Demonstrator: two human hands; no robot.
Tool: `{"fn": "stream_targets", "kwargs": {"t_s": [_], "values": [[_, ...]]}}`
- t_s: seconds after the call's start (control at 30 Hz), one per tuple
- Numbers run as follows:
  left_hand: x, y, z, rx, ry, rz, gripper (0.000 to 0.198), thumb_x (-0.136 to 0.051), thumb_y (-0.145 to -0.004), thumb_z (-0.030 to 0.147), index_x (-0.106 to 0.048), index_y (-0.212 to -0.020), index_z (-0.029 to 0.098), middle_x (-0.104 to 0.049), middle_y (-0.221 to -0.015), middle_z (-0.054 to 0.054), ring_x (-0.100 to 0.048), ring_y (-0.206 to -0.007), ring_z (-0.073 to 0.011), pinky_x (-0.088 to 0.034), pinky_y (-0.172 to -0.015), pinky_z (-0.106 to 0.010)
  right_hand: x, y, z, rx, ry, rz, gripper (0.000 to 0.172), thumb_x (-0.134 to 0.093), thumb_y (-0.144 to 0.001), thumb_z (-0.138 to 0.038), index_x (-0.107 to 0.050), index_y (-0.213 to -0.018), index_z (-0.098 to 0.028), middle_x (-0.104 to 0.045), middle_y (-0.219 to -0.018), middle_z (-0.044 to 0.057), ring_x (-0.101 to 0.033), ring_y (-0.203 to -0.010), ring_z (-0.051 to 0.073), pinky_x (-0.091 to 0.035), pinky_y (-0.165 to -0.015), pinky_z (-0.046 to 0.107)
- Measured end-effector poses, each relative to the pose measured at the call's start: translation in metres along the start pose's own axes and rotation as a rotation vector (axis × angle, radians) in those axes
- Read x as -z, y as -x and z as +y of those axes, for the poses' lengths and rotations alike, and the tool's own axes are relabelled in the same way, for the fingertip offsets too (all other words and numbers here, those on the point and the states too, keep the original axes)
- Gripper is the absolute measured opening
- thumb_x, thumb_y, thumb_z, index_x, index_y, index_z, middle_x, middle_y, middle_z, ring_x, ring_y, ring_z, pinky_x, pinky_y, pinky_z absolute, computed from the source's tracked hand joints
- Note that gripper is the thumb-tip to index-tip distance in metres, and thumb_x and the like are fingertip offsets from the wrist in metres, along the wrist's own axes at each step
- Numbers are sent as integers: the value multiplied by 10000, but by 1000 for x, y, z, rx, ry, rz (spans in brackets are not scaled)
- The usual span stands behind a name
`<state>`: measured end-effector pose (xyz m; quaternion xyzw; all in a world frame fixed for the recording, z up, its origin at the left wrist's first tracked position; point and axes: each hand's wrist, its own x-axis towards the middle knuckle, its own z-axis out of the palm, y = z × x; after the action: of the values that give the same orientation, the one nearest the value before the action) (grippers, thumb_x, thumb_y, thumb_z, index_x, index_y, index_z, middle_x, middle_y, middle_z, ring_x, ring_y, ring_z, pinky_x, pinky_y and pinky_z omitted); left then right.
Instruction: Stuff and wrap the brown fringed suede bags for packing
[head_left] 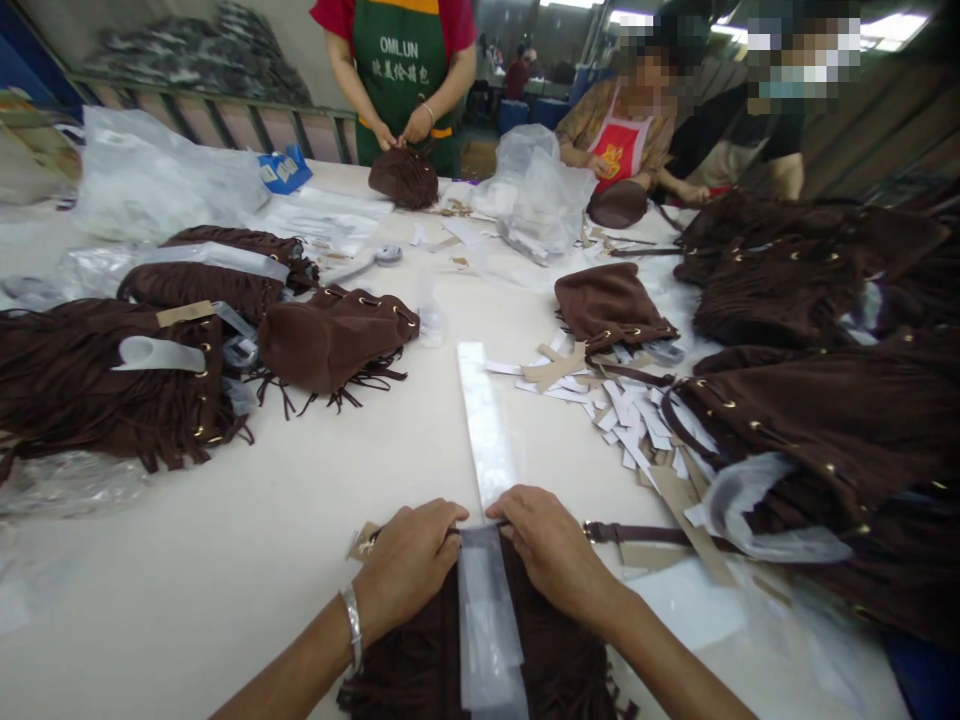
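Note:
A dark brown fringed bag (pixel 420 655) lies on the table right in front of me. A translucent plastic strip (pixel 491 620) runs lengthwise over its middle, and a long white strip (pixel 484 430) stretches beyond the bag's top edge. My left hand (pixel 409 560), with a bracelet on the wrist, is closed on the bag's top edge left of the strip. On the right of the strip, my right hand (pixel 555 550) pinches the same edge. The exact hold is partly hidden under the fingers. A buckled brown strap (pixel 637 533) extends to the right of the bag.
Brown bags (pixel 337 340) lie at left, and more bags (pixel 825 420) are heaped at right. Paper and card scraps (pixel 630 410) are scattered before that heap. Clear plastic bags (pixel 165 175) sit at the far left. Across the table, a person in a green apron (pixel 401 80) handles a bag; others work beside.

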<state>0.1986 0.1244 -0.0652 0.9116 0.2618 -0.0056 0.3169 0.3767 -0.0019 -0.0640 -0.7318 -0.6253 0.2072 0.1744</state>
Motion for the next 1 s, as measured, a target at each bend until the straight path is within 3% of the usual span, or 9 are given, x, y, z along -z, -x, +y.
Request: {"fn": "stream_targets", "kwargs": {"t_s": [0.23, 0.4, 0.47, 0.57, 0.7, 0.9, 1.0], "values": [[6, 7, 1, -68, -62, 48, 252, -422, -949, 269, -615, -1111, 249, -673, -1015, -22, -626, -916, -199, -473, -855, -345, 7, -1, -3, 45, 66, -74, 267, -462, -908, -104, -622, -1089, -217, -639, -1021, 55, -556, -1015, 207, -400, -922, 347], [5, 47, 17, -70, -56, 310, 355, -360, -986, 273, -488, -1312, 213, -578, -1266, -76, -538, -1169, -198, -425, -1039, -388, 15, 7, -21, 77, 21, 106, 354, -382, -937, -108, -555, -1221, -227, -603, -1206, 68, -531, -1140, 187, -405, -987, 340], [-6, 68, 32, -89, -108, 357, 403, -351, -990, 280, -420, -1376, 190, -508, -1374, -97, -452, -1284, -212, -369, -1107, -419, 10, 7, -30, 104, -11, 152, 316, -364, -983, -207, -538, -1246, -217, -599, -1223, 77, -531, -1144, 189, -410, -994, 345], [-31, 90, 49, -123, -241, 347, 532, -411, -969, 348, -316, -1445, 133, -363, -1502, -136, -294, -1405, -269, -304, -1152, -491, -6, 1, -40, 151, 16, 100, 318, -354, -1009, -308, -556, -1222, -185, -634, -1145, 87, -550, -1100, 198, -410, -975, 341], [-60, 101, 53, -121, -367, 355, 666, -482, -931, 390, -243, -1473, 86, -249, -1549, -169, -176, -1443, -326, -277, -1151, -554, -27, -5, -43, 106, 141, 45, 358, -292, -1028, -337, -601, -1116, -178, -651, -1023, 85, -563, -1010, 203, -388, -926, 341], [-69, 102, 44, -136, -437, 430, 672, -494, -918, 365, -244, -1478, 93, -223, -1559, -150, -175, -1444, -317, -286, -1153, -531, -33, 4, -47, 129, 165, 108, 373, -249, -1034, -336, -591, -1058, -188, -634, -1007, 78, -568, -966, 198, -383, -892, 335], [-80, 103, 32, -238, -512, 627, 685, -500, -899, 451, -333, -1442, 68, -361, -1502, -146, -263, -1417, -322, -371, -1110, -487, -29, 2, -46, 172, 145, 78, 410, -226, -1031, -370, -604, -1022, -210, -658, -966, 70, -600, -917, 205, -412, -829, 326]]}}
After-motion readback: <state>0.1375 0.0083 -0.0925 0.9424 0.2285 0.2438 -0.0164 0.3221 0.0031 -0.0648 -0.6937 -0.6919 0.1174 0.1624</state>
